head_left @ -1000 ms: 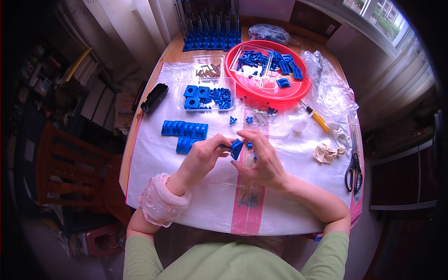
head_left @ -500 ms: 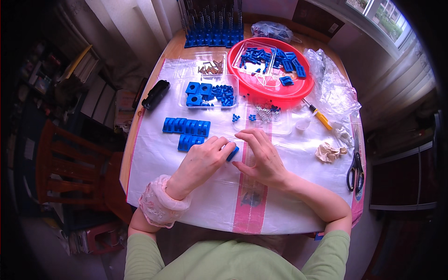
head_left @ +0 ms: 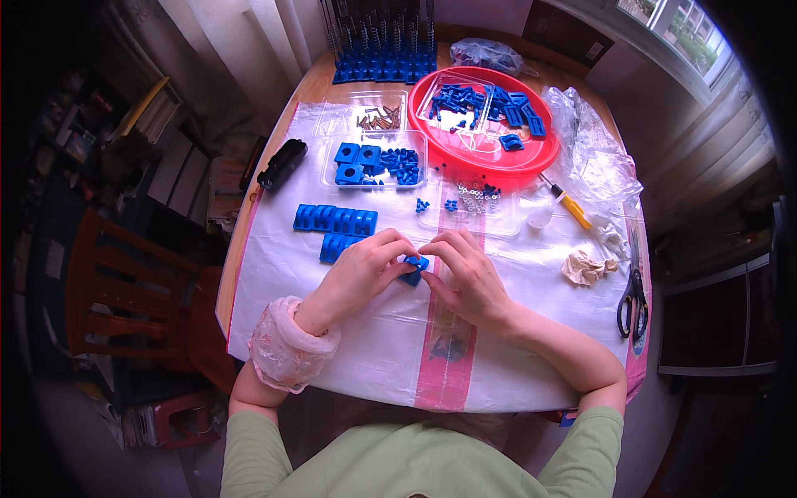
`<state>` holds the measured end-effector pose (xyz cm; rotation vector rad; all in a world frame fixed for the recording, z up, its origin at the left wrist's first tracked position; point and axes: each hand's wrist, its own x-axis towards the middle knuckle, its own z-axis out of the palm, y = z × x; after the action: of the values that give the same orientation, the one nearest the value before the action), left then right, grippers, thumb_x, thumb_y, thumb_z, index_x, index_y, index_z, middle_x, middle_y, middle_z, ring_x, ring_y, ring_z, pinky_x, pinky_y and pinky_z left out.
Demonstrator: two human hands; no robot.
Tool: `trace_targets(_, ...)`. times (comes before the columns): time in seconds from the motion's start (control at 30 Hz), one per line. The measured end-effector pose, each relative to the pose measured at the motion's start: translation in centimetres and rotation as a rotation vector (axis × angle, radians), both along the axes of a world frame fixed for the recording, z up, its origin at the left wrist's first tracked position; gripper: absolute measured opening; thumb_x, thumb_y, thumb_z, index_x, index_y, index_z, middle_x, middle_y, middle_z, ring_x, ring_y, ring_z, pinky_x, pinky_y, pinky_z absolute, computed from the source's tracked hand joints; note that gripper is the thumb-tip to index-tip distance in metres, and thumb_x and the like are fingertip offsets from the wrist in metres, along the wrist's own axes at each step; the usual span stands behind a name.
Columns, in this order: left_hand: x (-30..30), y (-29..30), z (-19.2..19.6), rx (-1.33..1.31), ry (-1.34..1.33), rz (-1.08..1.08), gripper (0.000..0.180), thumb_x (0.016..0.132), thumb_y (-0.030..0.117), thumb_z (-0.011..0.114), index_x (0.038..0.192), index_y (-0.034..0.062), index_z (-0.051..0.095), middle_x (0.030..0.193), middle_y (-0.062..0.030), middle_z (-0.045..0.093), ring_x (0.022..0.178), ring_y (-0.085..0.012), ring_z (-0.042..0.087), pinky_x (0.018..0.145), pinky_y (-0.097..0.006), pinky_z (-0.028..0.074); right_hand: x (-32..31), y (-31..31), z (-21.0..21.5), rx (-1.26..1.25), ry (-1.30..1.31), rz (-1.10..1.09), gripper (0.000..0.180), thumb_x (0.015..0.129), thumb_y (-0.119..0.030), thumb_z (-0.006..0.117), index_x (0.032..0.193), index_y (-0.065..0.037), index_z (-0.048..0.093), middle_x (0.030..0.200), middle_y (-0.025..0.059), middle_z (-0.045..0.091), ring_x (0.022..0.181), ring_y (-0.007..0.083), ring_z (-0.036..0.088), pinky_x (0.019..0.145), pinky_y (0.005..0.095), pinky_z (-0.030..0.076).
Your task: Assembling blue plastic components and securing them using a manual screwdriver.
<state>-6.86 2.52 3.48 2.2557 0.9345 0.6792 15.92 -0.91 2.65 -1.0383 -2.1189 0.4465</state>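
Note:
A small blue plastic block stands on the white cloth between my hands, with a raised bit on its top. My left hand is closed, its thumb and fingertips pinching the block from the left. From the other side my right hand closes on it with curled fingers and thumb; its fingertips partly hide the top. Just beyond my left hand are rows of similar blue plastic blocks, and a shorter row is partly covered by that hand.
Farther back are a clear tray of blue parts, a tray of brass-coloured pins and a red basin. White rings lie on a clear lid. At right are a yellow screwdriver, crumpled paper and scissors.
My right hand has come left, its thumb and fingertips now meeting the block. More of the block shows as my left fingers have shifted on it.

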Motion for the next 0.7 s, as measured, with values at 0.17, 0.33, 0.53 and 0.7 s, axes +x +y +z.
trace_targets(0.17, 0.4, -0.1, -0.3, -0.03, -0.038, -0.021, 0.015, 0.093, 0.006, 0.072, 0.107, 0.0033, 0.068, 0.11, -0.0136, 0.064, 0.093, -0.0345, 0.069, 0.082, -0.042, 0.056, 0.2, 0.1, 0.2, 0.015, -0.003, -0.013, 0.033, 0.082, -0.004, 0.076, 0.113, -0.003, 0.064, 0.109, 0.0131, 0.061, 0.108, 0.0335, 0.058, 0.094, 0.0434, 0.05)
trace_targets(0.33, 0.6, -0.1, -0.3, -0.072, -0.057, -0.021, 0.015, 0.093, 0.004, 0.072, 0.107, 0.0019, 0.066, 0.108, -0.0145, 0.063, 0.096, -0.036, 0.068, 0.085, -0.043, 0.055, 1.1, 0.5, 2.9, 0.07, 0.042, -0.049, 0.028, 0.084, -0.002, 0.075, 0.11, -0.004, 0.066, 0.105, 0.0128, 0.062, 0.104, 0.0334, 0.06, 0.091, 0.0432, 0.051)
trace_targets(0.53, 0.5, -0.1, -0.9, -0.028, -0.071, -0.01, 0.015, 0.093, 0.003, 0.073, 0.106, 0.0016, 0.066, 0.106, -0.011, 0.063, 0.088, -0.0256, 0.066, 0.079, -0.036, 0.054, 2.4, 0.3, 7.3, -0.08, 0.047, -0.103, 0.017, 0.091, -0.004, 0.074, 0.106, 0.0, 0.069, 0.099, 0.0128, 0.065, 0.086, 0.0274, 0.068, 0.075, 0.0388, 0.054)
trace_targets(0.7, 0.6, -0.2, -1.1, -0.025, -0.099, -0.015, 0.015, 0.093, 0.003, 0.073, 0.106, 0.0013, 0.065, 0.105, -0.0111, 0.063, 0.085, -0.0255, 0.066, 0.078, -0.036, 0.054, 2.8, 0.7, 6.6, -0.233, -0.153, -0.075, 0.015, 0.095, -0.011, 0.073, 0.103, 0.001, 0.071, 0.092, 0.0138, 0.068, 0.082, 0.0281, 0.069, 0.072, 0.0399, 0.054)
